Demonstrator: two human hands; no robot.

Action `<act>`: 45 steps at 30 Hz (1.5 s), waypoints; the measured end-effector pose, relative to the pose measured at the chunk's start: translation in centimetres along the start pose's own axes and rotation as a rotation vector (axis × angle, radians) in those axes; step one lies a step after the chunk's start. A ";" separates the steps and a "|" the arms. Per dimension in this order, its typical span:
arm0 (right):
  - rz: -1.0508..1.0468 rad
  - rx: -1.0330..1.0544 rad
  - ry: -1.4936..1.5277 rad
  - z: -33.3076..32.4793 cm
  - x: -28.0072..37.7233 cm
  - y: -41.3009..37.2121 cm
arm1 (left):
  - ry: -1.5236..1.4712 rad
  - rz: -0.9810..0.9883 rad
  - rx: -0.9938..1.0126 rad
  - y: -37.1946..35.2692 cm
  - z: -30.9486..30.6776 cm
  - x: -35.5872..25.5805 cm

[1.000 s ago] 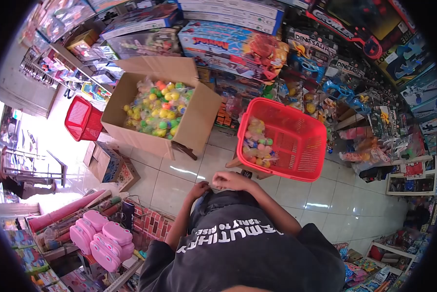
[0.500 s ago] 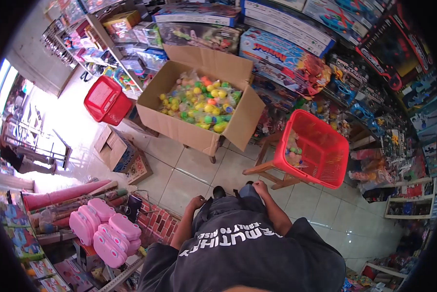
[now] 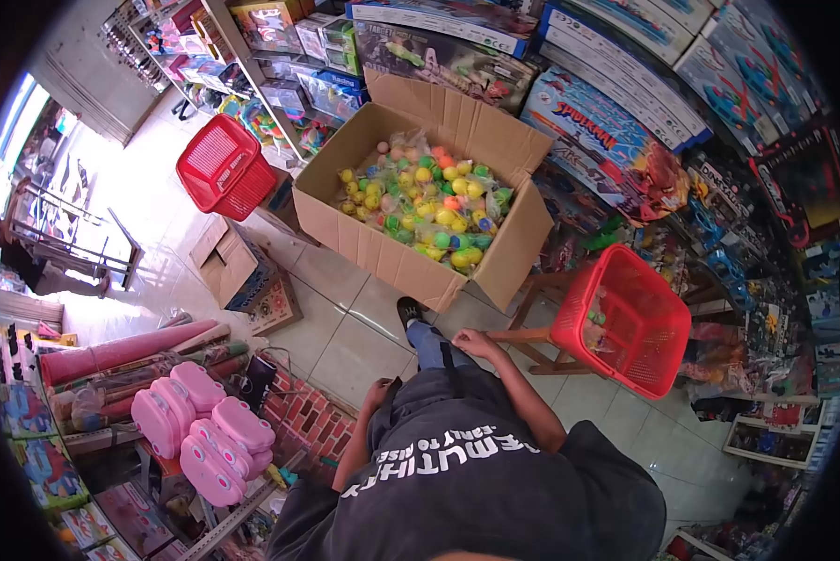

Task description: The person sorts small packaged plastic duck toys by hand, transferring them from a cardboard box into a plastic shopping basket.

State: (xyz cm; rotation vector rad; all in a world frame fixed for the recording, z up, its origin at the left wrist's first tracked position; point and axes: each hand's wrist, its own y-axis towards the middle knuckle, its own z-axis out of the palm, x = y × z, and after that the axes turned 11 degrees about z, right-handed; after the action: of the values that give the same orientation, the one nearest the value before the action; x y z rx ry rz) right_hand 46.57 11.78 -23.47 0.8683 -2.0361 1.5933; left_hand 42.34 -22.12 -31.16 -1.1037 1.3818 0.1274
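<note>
My left hand (image 3: pixel 377 394) hangs beside my left thigh, close to the dark cloth; its fingers are mostly hidden. In front of my right thigh is my right hand (image 3: pixel 476 343), its fingers loosely bent and apart, with no object visible in it. A large open cardboard box (image 3: pixel 383 251) stands ahead of me, filled with small bagged toys (image 3: pixel 425 201) in yellow, green and orange. To its right, a red plastic basket (image 3: pixel 579 318) rests on a wooden stool (image 3: pixel 523 335), with a few similar toys inside. Neither hand touches the box or the basket.
Another red basket (image 3: pixel 219 166) stands left of the box, near a smaller open carton (image 3: pixel 224 262). Pink cases (image 3: pixel 224 449) and rolled material (image 3: pixel 130 351) lie at my left. Boxed toys (image 3: pixel 593 136) line the shelves ahead. A person (image 3: pixel 41 271) is at the far left.
One foot has come forward, and the box and baskets sit differently in view. My right hand has shifted inward and forward. My left hand stays by my thigh.
</note>
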 end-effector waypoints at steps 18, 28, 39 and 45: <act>-0.232 -0.076 0.264 -11.3 26.9 2.2 | 0.203 0.761 -0.631 11.2 -15.1 -35.5; -0.077 -0.614 -0.483 -11.9 24.0 6.2 | 0.452 0.883 0.063 20.0 -14.1 -43.5; -0.049 -0.714 -0.462 -10.7 23.4 7.1 | 0.608 1.000 0.305 24.7 -10.8 -40.4; -0.030 -0.749 -0.577 -10.1 23.3 6.6 | 0.532 0.953 0.302 25.0 -10.5 -40.0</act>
State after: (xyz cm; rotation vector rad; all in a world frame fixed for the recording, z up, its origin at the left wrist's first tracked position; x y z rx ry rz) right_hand 24.67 17.37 -10.21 1.1012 -2.6869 0.4599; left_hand 8.00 4.40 -9.99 -0.1449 2.2378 0.3115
